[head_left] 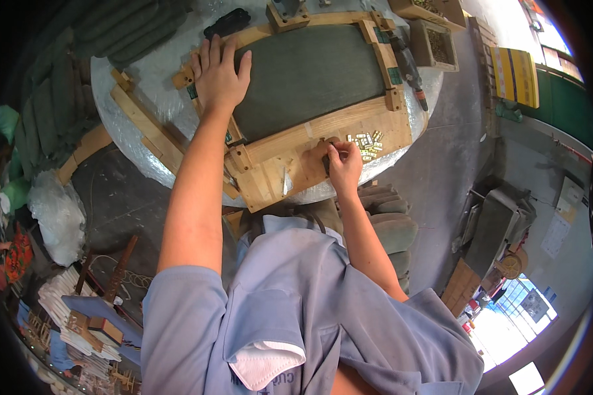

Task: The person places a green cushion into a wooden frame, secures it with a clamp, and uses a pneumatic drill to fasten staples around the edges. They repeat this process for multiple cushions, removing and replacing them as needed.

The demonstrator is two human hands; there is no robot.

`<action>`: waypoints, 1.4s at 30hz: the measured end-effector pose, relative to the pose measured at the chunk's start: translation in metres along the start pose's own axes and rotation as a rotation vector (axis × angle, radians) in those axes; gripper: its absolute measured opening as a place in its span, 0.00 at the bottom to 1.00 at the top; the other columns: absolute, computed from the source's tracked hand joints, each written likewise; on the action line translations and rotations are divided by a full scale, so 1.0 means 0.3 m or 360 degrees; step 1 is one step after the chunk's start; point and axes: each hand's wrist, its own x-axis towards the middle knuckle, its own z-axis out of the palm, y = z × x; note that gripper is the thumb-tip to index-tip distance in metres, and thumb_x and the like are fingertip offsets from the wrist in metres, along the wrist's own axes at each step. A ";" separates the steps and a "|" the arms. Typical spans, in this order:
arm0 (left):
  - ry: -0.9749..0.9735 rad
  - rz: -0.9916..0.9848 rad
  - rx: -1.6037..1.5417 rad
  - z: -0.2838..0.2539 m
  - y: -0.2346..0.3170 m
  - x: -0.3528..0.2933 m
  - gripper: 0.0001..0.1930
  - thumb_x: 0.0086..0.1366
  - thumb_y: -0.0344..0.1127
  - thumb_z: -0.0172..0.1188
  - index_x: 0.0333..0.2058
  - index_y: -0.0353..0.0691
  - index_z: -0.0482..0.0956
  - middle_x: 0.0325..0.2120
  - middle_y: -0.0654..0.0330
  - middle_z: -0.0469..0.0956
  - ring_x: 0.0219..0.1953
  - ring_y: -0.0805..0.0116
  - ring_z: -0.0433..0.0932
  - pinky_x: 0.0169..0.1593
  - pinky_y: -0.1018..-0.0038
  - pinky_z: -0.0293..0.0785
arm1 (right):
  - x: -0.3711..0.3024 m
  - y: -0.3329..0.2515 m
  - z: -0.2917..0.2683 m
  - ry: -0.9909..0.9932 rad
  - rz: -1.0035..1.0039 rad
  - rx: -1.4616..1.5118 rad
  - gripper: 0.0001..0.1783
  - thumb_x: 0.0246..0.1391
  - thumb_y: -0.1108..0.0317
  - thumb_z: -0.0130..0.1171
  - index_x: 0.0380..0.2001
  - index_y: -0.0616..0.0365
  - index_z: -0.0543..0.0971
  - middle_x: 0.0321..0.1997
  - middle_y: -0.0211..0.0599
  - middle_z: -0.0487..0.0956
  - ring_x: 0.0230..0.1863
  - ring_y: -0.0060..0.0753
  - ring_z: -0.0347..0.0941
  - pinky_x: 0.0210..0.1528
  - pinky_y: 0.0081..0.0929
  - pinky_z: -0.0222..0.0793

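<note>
Brass-coloured metal fittings [369, 147] lie in a loose cluster just right of the right hand [344, 163], on the front board [260, 187] of a wooden frame [349, 117]. The right hand is narrow, with thumb and fingertips drawn together above the board; whether a part is gripped cannot be determined. A white sliver [287, 181] lies on the same board, left of the right hand. The left hand [221, 82] is wide: palm down, fingers spread, laid over the frame's left side at the panel's edge. The dark green-grey panel [310, 76] sits within the frame, right of the left hand and ahead of the right hand. Just beyond the left fingertips lies a black object [227, 22]. Wooden slats [145, 122] lie left of the left hand. Ahead and to the right of the right hand, a dark tool [407, 62] with an orange collar lies beside the frame; a wooden box [435, 65] stands past it. Well right of both hands is a yellow carton [530, 79].
</note>
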 end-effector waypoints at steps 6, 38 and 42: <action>-0.0001 -0.0011 -0.0049 -0.001 0.006 0.001 0.30 0.80 0.62 0.48 0.72 0.54 0.75 0.74 0.49 0.70 0.80 0.46 0.60 0.82 0.45 0.48 | 0.014 0.028 0.004 -0.0050 0.0004 -0.0141 0.11 0.65 0.67 0.71 0.43 0.64 0.84 0.40 0.46 0.85 0.42 0.43 0.83 0.49 0.39 0.78; 0.0048 0.0000 -0.0085 -0.009 0.009 0.002 0.28 0.80 0.59 0.51 0.69 0.50 0.78 0.71 0.46 0.73 0.77 0.44 0.64 0.81 0.44 0.51 | -0.181 0.157 -0.154 -0.0024 0.0331 0.0283 0.17 0.79 0.58 0.57 0.50 0.63 0.84 0.39 0.36 0.84 0.42 0.28 0.79 0.49 0.29 0.75; 0.0039 0.0012 -0.0067 -0.008 0.010 0.001 0.28 0.80 0.59 0.51 0.68 0.50 0.78 0.71 0.46 0.74 0.77 0.44 0.64 0.81 0.44 0.51 | -0.315 0.196 -0.256 -0.0181 0.0787 0.0379 0.17 0.79 0.56 0.58 0.49 0.61 0.84 0.37 0.30 0.83 0.35 0.19 0.77 0.40 0.22 0.74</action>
